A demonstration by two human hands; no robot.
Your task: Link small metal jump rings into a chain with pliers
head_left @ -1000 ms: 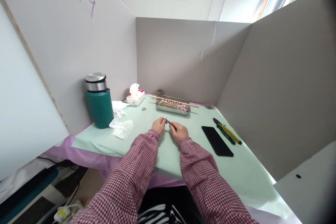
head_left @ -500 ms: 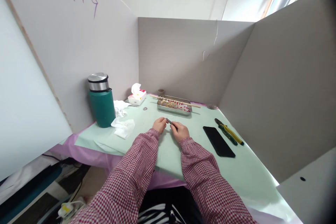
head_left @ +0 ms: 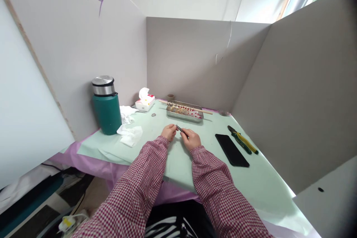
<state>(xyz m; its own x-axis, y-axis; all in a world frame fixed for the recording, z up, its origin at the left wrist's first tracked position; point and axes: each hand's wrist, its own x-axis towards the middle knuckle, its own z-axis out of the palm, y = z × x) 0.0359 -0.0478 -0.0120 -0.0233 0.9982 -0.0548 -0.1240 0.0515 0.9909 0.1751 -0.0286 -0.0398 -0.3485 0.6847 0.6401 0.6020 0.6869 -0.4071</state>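
Over the middle of the green-covered table, my two hands meet almost fingertip to fingertip. My right hand (head_left: 191, 140) is closed round a slim dark pointed tool (head_left: 182, 130), tweezers by its look, aimed up and left. Its tip reaches the fingers of my left hand (head_left: 169, 132). Those fingers are pinched together, and whatever sits between them is too small to make out. Just beyond the hands stands a shallow metal tray (head_left: 182, 117) holding many small red, white and tan bits. Across the tray lies a light wooden stick (head_left: 206, 112).
At left stand a green flask (head_left: 106, 113), crumpled tissues (head_left: 130, 135) and a tissue pack (head_left: 145, 102). A small metallic ring-like thing (head_left: 153, 115) lies near the tray. To the right are a black phone (head_left: 232, 150) and yellow-green pliers (head_left: 243, 140). Grey partitions (head_left: 200, 55) enclose the table.
The view has shifted very slightly. Both hands keep the same grip and nearly the same place; nothing on the table has visibly moved.
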